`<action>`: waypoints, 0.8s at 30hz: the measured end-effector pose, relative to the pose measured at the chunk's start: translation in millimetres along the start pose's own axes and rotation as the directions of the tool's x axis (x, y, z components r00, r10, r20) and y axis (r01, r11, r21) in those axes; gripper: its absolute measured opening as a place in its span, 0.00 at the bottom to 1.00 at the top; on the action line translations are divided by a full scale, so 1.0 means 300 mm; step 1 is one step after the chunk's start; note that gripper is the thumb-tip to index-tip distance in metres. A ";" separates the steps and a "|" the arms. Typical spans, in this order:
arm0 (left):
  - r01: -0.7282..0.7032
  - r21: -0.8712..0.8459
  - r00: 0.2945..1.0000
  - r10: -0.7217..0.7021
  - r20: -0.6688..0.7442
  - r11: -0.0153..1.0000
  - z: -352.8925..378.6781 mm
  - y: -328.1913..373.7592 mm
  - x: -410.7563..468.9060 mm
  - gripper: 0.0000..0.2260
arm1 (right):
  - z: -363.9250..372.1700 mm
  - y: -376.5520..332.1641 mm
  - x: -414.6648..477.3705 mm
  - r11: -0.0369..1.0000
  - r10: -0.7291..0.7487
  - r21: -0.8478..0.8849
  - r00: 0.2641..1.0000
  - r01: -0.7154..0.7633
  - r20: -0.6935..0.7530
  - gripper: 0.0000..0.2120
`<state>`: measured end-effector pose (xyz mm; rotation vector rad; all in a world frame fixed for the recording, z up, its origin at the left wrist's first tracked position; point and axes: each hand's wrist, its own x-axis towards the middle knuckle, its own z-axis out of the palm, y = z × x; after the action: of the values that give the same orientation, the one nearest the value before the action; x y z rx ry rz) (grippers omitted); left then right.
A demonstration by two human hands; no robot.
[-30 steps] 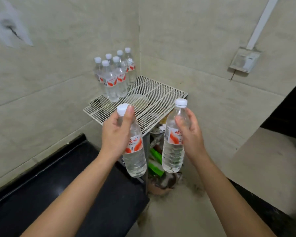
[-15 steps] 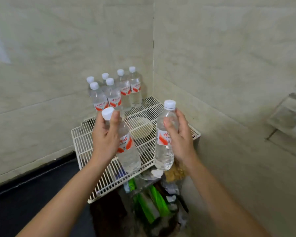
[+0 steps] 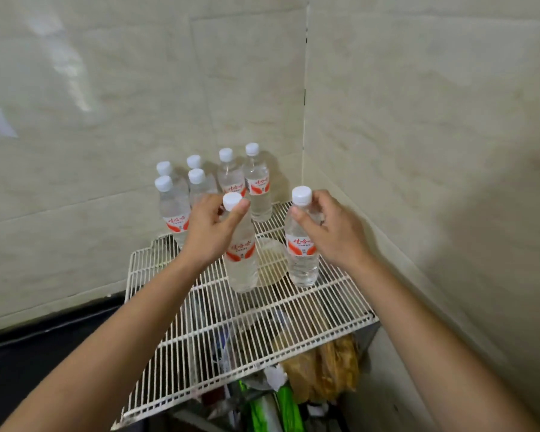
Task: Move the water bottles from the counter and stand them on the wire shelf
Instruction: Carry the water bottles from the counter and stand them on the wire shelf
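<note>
Held in mid-air a second ago, the left bottle (image 3: 240,266) and right bottle (image 3: 303,266) now meet the wire shelf (image 3: 262,335) upright, before six standing bottles (image 3: 256,182). The left hand (image 3: 208,235) has its fingers (image 3: 236,215) wrapped round one neck; the right hand (image 3: 334,235) pinches the other. Likely only release remains.

The left bottle (image 3: 240,269), gripped by the left hand (image 3: 208,229), is carrying a white label whose red brush-style characters are reading 娃哈哈 over a red swoosh; the small print beneath is too fine to read. The right bottle (image 3: 303,266), held by the right hand (image 3: 334,235), is showing 娃哈 before its label is curving out of sight. The same red characters are showing on the front-left shelf bottle (image 3: 172,207) and, slanted, on the back-right shelf bottle (image 3: 259,194).
</note>
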<state>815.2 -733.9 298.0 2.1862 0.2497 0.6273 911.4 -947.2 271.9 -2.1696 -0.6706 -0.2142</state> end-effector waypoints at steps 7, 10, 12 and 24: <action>0.054 0.102 0.996 -0.062 0.070 0.993 -0.019 -0.030 0.284 0.15 | 0.094 0.048 0.263 0.996 -0.014 0.095 0.985 -0.002 0.174 0.18; 0.051 0.192 0.996 -0.063 0.057 0.980 -0.014 -0.043 0.385 0.18 | 0.151 0.065 0.369 0.986 -0.008 0.165 0.973 -0.031 0.232 0.19; 0.037 0.256 0.998 -0.051 0.049 0.966 -0.016 -0.052 0.432 0.19 | 0.181 0.058 0.428 0.985 -0.025 0.173 0.961 -0.023 0.274 0.18; -0.042 0.420 0.992 -0.011 0.123 0.907 -0.043 -0.130 0.515 0.16 | 0.255 0.021 0.513 0.973 -0.065 0.232 0.959 -0.001 0.277 0.19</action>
<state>942.2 -641.8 329.3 2.6365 0.3278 0.4752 1038.8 -831.7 276.0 -1.9822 -0.8481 0.1559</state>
